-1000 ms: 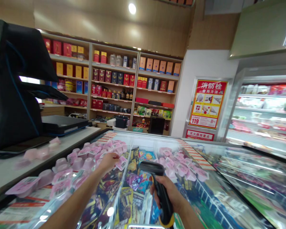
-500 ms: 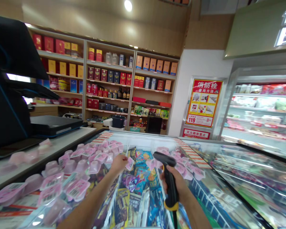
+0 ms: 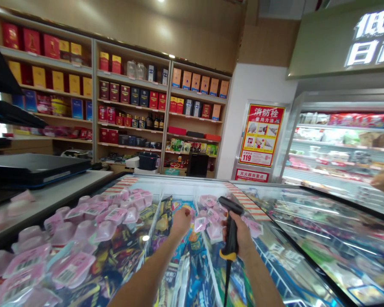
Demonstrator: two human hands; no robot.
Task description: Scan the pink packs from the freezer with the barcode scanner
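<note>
My right hand (image 3: 240,234) is wrapped round the handle of a black and yellow barcode scanner (image 3: 231,230), its head tilted toward the left and its cable hanging down. My left hand (image 3: 181,222) is closed with the fingertips together, over the middle of the chest freezer. A bit of pink shows at its fingertips; whether it is a held cup or one lying behind cannot be told. Just right of it lies a pink-lidded cup (image 3: 200,224) with a label, at the edge of a pile of similar cups (image 3: 213,216). A larger group of pink cups (image 3: 96,209) covers the left side.
Under the cups, the freezer's glass lid (image 3: 179,182) shows packaged ice creams and wire dividers. A counter (image 3: 92,179) with a black device (image 3: 41,164) stands at left. Boxed goods fill the shelves (image 3: 131,102) behind. A refrigerated display (image 3: 342,145) is at right.
My view has turned right. My left hand, earlier holding a pink cup, has moved right toward the right-hand pile. The scanner stays in my right hand, its head now nearer the pile's right side.
</note>
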